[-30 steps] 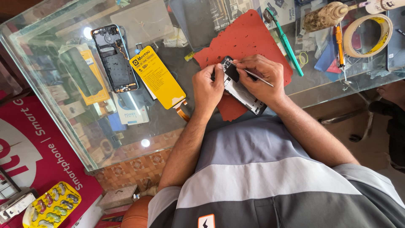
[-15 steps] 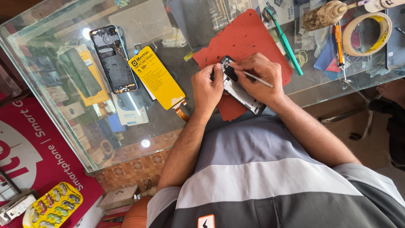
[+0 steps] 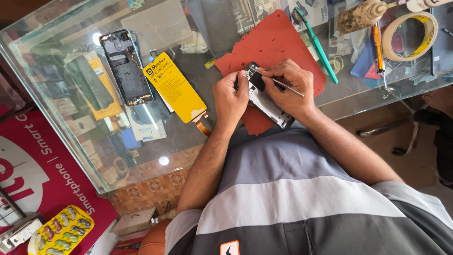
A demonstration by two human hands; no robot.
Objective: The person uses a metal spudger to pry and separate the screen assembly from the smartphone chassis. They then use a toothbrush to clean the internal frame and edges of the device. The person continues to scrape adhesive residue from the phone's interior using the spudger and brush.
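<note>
Phone frame, a slim opened part w/ black top and pale inner face, lies slanted on the red mat, pinned between both hands. Vs. a sec ago almost nothing has shifted: the frame sits at the same slant and the tool tip is at the same top corner, so the work at that corner looks ongoing, not finished.

Left hand: fingers curled, thumb and fingertips pinching the frame's top left edge. Right hand: fingers pressed together around thin metal tweezers, tip just past the fingertips at the frame's top; the shaft runs back over the knuckles.

Materials: mat is matte red, ragged-edged, specked w/ dark bits. It rests on a glass counter, glossy, see-through, w/ boxes dimly visible beneath.

Left of the left-hand fingers: a yellow battery, flat rectangle w/ a copper flex tail, then an open phone body, dark, guts exposed. Beyond the right-hand fingers: a teal toothbrush, an orange-handled knife and a roll of tan tape, hollow ring.
</note>
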